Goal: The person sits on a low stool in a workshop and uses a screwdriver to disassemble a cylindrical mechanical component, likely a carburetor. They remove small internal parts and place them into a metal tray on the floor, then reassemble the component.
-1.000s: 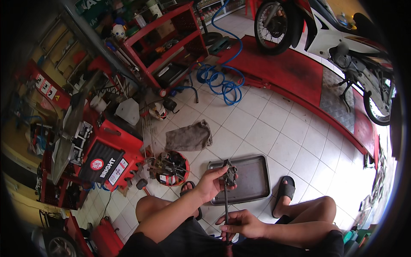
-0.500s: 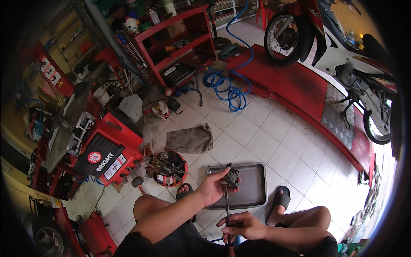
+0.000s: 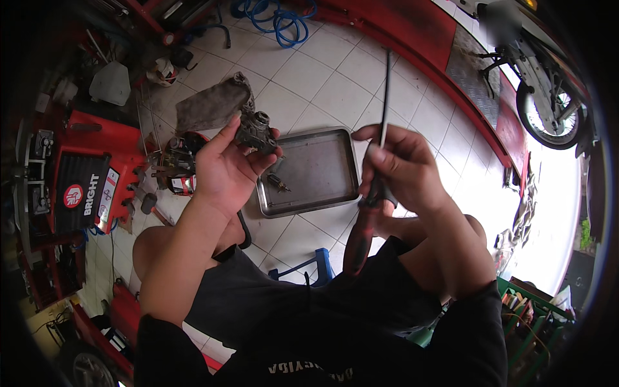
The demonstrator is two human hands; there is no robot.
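Observation:
My left hand [image 3: 222, 169] is closed around a small grey metal carburetor [image 3: 256, 133], holding it up over the left end of a shallow metal tray [image 3: 309, 209]. Thumb and fingertips grip its sides. To the right of the tray, my right hand [image 3: 407, 166] grips a long screwdriver [image 3: 358, 246] by its shaft and upper handle. Its red and black handle hangs toward my lap, and the thin shaft points away from me, apart from the carburetor. A small dark and brass-coloured part [image 3: 278, 183] lies in the tray beneath my left hand.
Left of the tray are a grey cloth [image 3: 207, 106] and a container of tools [image 3: 182, 161], partly hidden by my arm. A red machine [image 3: 87, 193] stands farther left. Blue hose [image 3: 284, 27] coils beyond. A red platform [image 3: 412, 29] with a motorcycle [image 3: 548, 84] lies right. A blue frame [image 3: 320, 263] is below me.
The screwdriver has come away from the carburetor and its shaft now stands off to the right. My right hand has risen with it. The view has tilted down, showing more of my lap.

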